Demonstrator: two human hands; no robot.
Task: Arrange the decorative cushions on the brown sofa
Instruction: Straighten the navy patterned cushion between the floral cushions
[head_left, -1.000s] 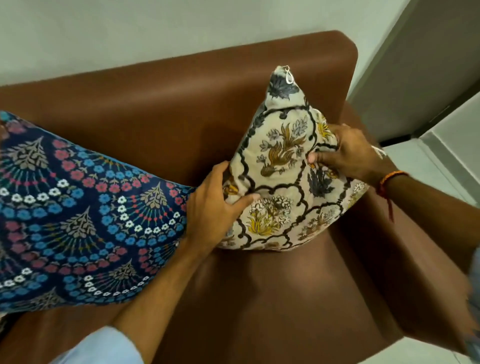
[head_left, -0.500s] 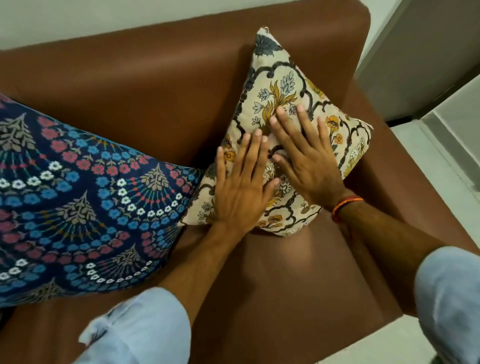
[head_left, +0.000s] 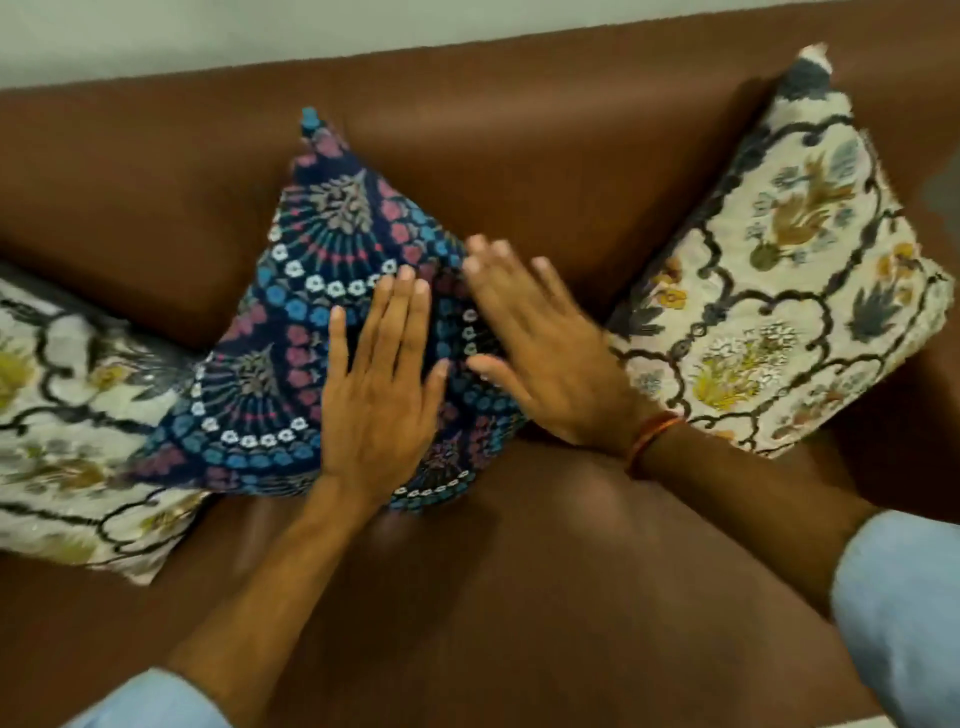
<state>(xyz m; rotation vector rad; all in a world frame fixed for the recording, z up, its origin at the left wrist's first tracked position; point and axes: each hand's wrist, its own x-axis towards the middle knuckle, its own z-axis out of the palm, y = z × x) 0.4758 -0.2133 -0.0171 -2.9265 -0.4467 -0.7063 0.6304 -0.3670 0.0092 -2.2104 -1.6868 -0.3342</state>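
Observation:
A dark blue patterned cushion (head_left: 291, 332) stands on one corner in the middle of the brown sofa (head_left: 519, 597), leaning on the backrest. My left hand (head_left: 382, 384) lies flat on its front with fingers spread. My right hand (head_left: 545, 348), blurred, rests flat against the cushion's right edge. A cream floral cushion (head_left: 779, 280) stands on its corner at the right end of the sofa, apart from my hands. Another cream floral cushion (head_left: 72, 426) lies at the left, partly under the blue one and cut off by the frame.
The sofa's backrest (head_left: 519, 130) runs across the top below a pale wall (head_left: 208, 36). Bare seat leather stretches in front of the cushions. My light blue sleeves show at the bottom corners.
My view and both hands have shifted left, from the cream cushion at the sofa's right end onto the blue cushion. The blue cushion now stands up on a corner.

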